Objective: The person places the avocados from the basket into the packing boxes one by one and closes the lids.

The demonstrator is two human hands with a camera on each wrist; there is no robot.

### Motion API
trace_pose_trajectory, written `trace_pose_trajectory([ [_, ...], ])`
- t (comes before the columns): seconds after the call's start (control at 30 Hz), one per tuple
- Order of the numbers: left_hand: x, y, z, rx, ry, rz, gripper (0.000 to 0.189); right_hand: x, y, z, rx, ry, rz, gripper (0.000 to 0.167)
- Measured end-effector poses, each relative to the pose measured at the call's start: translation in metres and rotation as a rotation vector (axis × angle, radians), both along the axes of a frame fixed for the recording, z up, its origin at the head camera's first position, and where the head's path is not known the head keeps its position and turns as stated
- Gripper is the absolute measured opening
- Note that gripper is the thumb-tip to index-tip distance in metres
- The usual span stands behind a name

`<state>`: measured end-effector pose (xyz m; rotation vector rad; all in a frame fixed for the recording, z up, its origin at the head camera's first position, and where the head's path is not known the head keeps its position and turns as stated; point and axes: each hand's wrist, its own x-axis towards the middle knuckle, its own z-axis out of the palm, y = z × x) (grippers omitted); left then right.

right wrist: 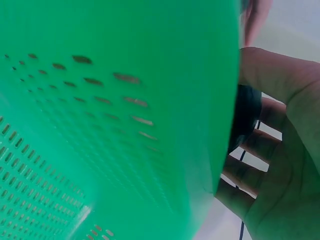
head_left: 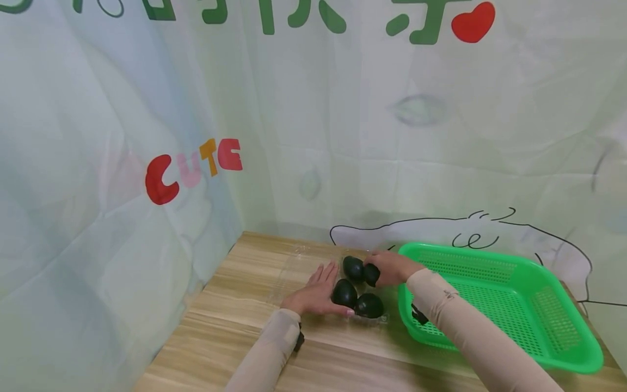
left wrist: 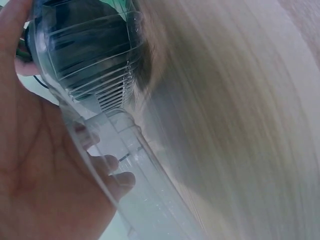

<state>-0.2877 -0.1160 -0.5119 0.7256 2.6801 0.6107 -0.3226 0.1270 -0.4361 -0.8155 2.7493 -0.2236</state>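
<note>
A clear plastic clamshell box [head_left: 380, 320] lies on the table with its lid [head_left: 288, 275] folded out to the left. Inside sit dark, smooth avocados: one at the back [head_left: 352, 268], one at the left [head_left: 344, 294] and one in front [head_left: 369, 306]. My left hand [head_left: 315, 296] rests along the box's left side, fingers straight over the hinge and thumb by the front edge. In the left wrist view, fingertips show through the clear plastic [left wrist: 150, 185]. At the box's back right, my right hand [head_left: 392, 267] grips another dark avocado [head_left: 372, 275], partly hidden by the basket in the right wrist view.
A green plastic basket [head_left: 570, 340] with perforated walls stands right of the box, under my right forearm; no contents show. The wood-grain table [head_left: 220, 310] ends at printed cloth walls [head_left: 318, 136] behind and on the left.
</note>
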Motion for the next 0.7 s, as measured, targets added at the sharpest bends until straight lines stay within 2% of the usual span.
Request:
trace_pose_trajectory([
  [0.7,0.0004,-0.0006,0.0002,0.017,-0.001,-0.001,0.127,-0.0012,-0.0059,-0.0068,0.028,-0.042,-0.044,0.049],
])
